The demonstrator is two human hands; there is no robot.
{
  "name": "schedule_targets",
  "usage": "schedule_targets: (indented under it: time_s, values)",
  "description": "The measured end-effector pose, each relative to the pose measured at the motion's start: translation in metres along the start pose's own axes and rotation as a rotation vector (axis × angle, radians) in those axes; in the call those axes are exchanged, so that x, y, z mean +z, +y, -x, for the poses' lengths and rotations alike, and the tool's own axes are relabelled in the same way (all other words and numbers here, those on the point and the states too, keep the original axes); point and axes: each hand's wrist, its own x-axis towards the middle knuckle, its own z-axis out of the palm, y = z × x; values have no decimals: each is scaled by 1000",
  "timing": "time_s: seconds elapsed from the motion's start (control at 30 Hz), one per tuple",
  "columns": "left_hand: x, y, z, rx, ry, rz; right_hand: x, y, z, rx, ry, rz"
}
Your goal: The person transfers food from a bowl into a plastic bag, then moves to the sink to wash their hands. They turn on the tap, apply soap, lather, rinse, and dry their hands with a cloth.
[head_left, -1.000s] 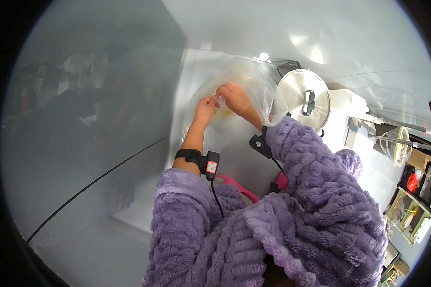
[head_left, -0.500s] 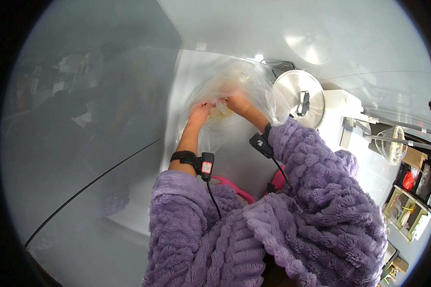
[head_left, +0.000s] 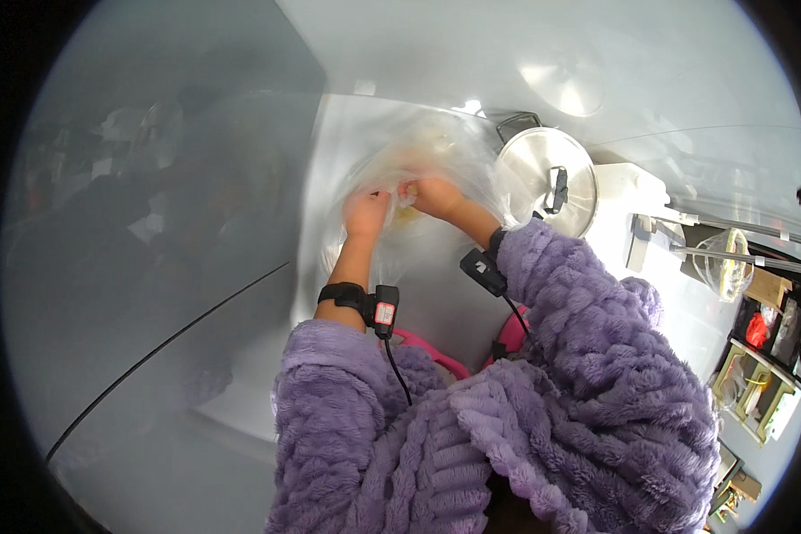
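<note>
A large clear plastic bag billows out around and beyond both hands. My left hand is closed on the bag's film, fingers pinched and turned inward. Close on its right, my right hand is also closed on the plastic, its fingertips nearly meeting those of the left. Between and below the hands something yellowish shows through the film; its kind is too blurred to make out. Each wrist carries a black strap with a small box and a cable.
Right of the bag sits a steel pot lid with a black handle. A white appliance stands beside it. Grey glossy walls rise at the left and back. Farther right are metal rails and a shelf of small goods. Pink slippers show below.
My left hand has turned with its knuckles up, and both hands have come slightly closer together. The bag's film has shifted, and less of the yellowish contents shows.
</note>
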Motion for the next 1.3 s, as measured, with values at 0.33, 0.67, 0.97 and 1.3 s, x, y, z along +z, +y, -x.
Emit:
schedule_targets:
  time_s: [0.33,0.67,0.97,1.3]
  values:
    - [16,-23,4,-244,-178,497,15,3,-8,275,36,-803]
    - [14,-14,10,-21,-78,147,26,-1,-10,105,-15,-323]
    - [10,-12,10,-150,-202,139,-3,-15,-2,212,-143,-655]
    - [7,-4,13,-259,-168,249,2,-13,-7,-74,-179,-326]
